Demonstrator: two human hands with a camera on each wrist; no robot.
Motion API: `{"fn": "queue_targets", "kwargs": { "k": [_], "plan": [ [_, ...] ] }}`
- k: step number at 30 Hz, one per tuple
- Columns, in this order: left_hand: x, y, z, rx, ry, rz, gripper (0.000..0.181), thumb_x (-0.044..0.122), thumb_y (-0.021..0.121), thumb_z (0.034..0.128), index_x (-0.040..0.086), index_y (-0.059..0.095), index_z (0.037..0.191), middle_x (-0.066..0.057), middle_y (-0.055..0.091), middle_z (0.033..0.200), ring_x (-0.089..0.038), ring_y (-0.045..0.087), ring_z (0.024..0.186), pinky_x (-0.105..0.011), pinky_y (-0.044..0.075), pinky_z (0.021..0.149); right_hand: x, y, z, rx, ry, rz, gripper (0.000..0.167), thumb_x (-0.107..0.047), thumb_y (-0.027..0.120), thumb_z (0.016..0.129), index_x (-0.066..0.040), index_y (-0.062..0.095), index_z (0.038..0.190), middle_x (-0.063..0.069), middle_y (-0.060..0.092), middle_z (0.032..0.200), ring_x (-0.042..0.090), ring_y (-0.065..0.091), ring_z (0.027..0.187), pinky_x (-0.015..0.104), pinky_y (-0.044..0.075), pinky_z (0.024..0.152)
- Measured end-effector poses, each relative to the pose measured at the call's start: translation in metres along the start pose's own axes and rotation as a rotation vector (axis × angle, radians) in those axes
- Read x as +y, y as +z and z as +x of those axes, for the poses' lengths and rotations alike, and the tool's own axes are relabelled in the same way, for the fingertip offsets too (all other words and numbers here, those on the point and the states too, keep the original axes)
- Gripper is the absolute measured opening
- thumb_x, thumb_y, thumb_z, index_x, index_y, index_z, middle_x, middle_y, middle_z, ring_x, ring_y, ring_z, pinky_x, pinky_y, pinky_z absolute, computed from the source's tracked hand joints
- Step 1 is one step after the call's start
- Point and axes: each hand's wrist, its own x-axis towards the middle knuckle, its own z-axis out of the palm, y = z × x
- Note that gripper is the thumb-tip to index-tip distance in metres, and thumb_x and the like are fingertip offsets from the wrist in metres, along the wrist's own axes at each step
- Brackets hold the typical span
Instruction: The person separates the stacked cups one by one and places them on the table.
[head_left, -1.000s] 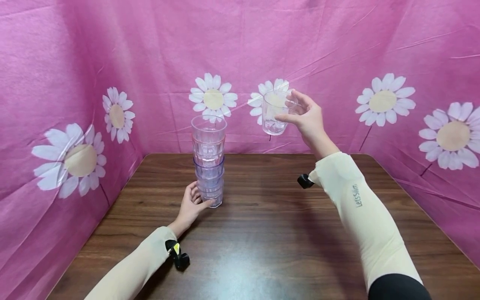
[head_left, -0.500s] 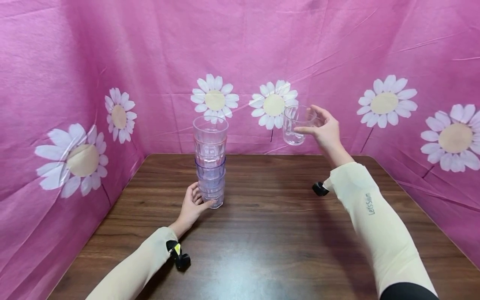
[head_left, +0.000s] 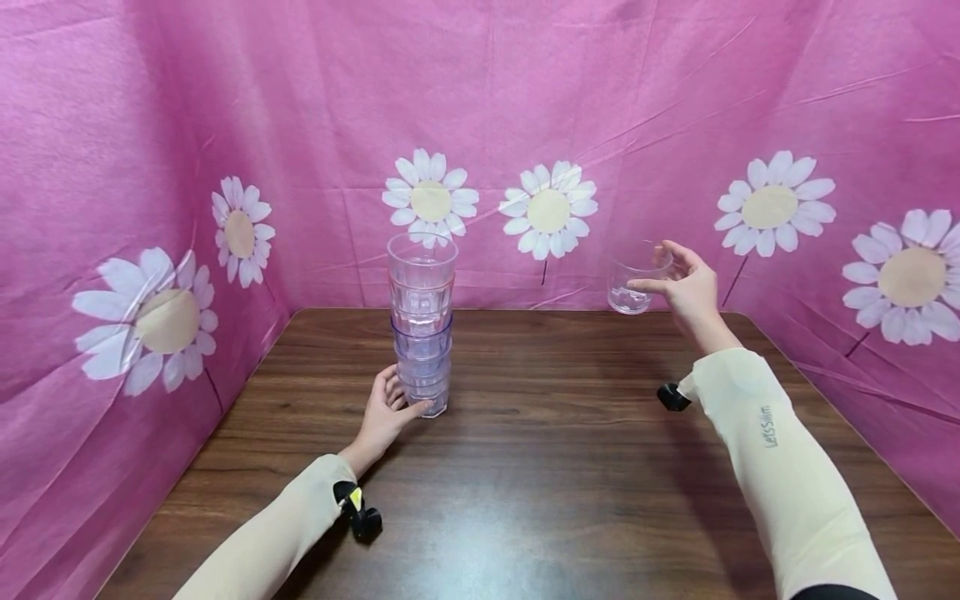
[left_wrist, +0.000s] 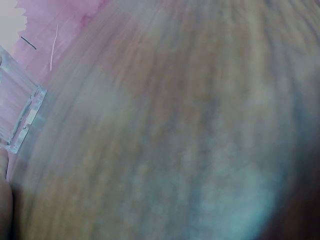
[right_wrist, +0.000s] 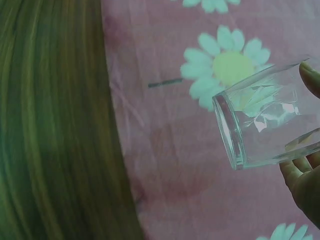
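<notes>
With L hand (head_left: 381,419), gripping cup stack (head_left: 422,333) near base, thumb to front. With R hand (head_left: 692,290), pinching single clear cup (head_left: 627,297) betw. thumb & fingers. Held up off table (head_left: 517,492), well to R of stack, not touching; long axis near vert. in head view, approx. parallel to stack's. Nearest stack w/ L hand, touching; w/ R hand, well apart.

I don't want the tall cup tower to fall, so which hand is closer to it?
Left. The left hand grips the cup tower near its bottom. The right hand is farther right, apart from it, holding one clear cup in the air.
</notes>
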Motion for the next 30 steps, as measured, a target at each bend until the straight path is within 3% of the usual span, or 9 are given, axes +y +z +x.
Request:
{"fn": "queue_targets", "kwargs": {
  "k": [5,11,18,21,25,30],
  "plan": [
    [0.000,0.000,0.000,0.005,-0.005,-0.002,0.079,-0.016,0.072,0.0772,-0.008,0.029,0.142,-0.028,0.048,0.137,-0.009,0.053,0.110,-0.023,0.043,0.097,0.014,-0.016,0.001,0.013,0.045,-0.076,0.094,0.001,0.088,0.072,-0.010,0.040,0.152,0.003,0.052,0.147,0.017,0.044,0.133,0.018,0.041,0.103],
    [0.002,0.001,0.000,0.001,-0.012,0.008,0.079,-0.015,0.073,0.0774,-0.007,0.028,0.143,-0.027,0.048,0.138,-0.009,0.053,0.111,-0.027,0.043,0.100,0.031,-0.033,0.001,0.050,0.087,-0.195,0.095,-0.010,0.090,0.073,-0.014,0.038,0.154,0.003,0.047,0.151,0.015,0.042,0.133,0.025,0.037,0.109],
    [0.002,0.001,-0.002,0.001,-0.020,0.013,0.080,-0.015,0.073,0.0778,-0.007,0.028,0.143,-0.027,0.048,0.138,-0.009,0.052,0.111,-0.029,0.043,0.101,0.052,-0.052,0.001,0.089,0.141,-0.244,0.092,-0.015,0.088,0.076,-0.015,0.038,0.154,0.000,0.047,0.151,0.014,0.042,0.133,0.026,0.036,0.110],
    [0.002,0.000,-0.002,0.001,-0.021,0.013,0.079,-0.015,0.073,0.0778,-0.007,0.028,0.143,-0.027,0.047,0.139,-0.011,0.052,0.112,-0.029,0.043,0.101,0.060,-0.061,0.001,0.111,0.175,-0.278,0.092,-0.018,0.088,0.076,-0.016,0.038,0.154,-0.003,0.048,0.149,0.012,0.042,0.131,0.023,0.037,0.108],
    [0.001,0.000,-0.001,0.002,-0.016,0.015,0.080,-0.015,0.073,0.0775,-0.007,0.028,0.143,-0.028,0.047,0.139,-0.012,0.052,0.113,-0.032,0.042,0.103,0.072,-0.073,0.000,0.164,0.211,-0.233,0.091,-0.011,0.088,0.075,-0.016,0.040,0.153,-0.006,0.053,0.141,0.008,0.045,0.127,0.014,0.040,0.100],
    [0.000,0.000,0.000,-0.003,-0.010,0.008,0.080,-0.015,0.074,0.0773,-0.006,0.029,0.143,-0.027,0.049,0.138,-0.015,0.052,0.114,-0.036,0.041,0.105,0.087,-0.087,-0.004,0.234,0.248,-0.076,0.096,0.003,0.088,0.069,-0.013,0.042,0.152,-0.013,0.057,0.117,0.004,0.050,0.116,0.005,0.044,0.076]
  ]
}}
